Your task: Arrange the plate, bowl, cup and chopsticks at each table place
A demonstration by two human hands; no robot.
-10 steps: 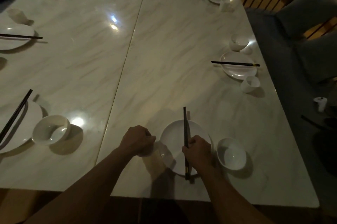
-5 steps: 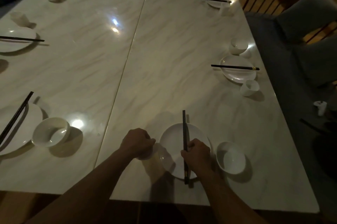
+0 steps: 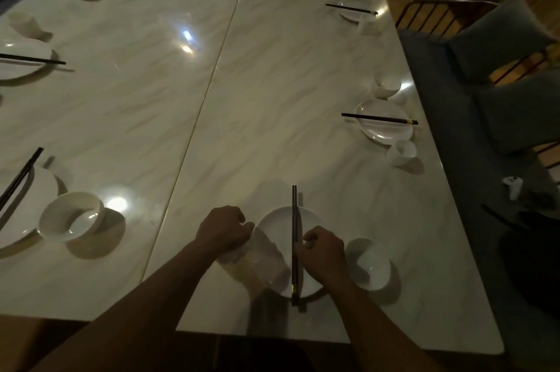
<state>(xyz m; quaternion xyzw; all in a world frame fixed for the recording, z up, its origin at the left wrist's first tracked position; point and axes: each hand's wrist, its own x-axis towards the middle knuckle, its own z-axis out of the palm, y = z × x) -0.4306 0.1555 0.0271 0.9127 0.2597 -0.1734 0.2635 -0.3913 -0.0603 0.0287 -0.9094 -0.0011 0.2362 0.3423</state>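
On the pale marble-patterned table, at the near edge, a round white plate lies with a pair of long black chopsticks straight across it, the tips past the far rim and the butt ends overhanging the near rim. The right hand has its fingers curled in, thumb and forefinger pinching the chopsticks near mid-length. Just right of the plate stands a small white bowl, apart from the hand. The left hand sits at the plate's left rim, fingers bunched and curled down over a small pale cup, which is blurred and mostly hidden. Farther right, another white plate with black chopsticks across it sits between a bowl and a cup
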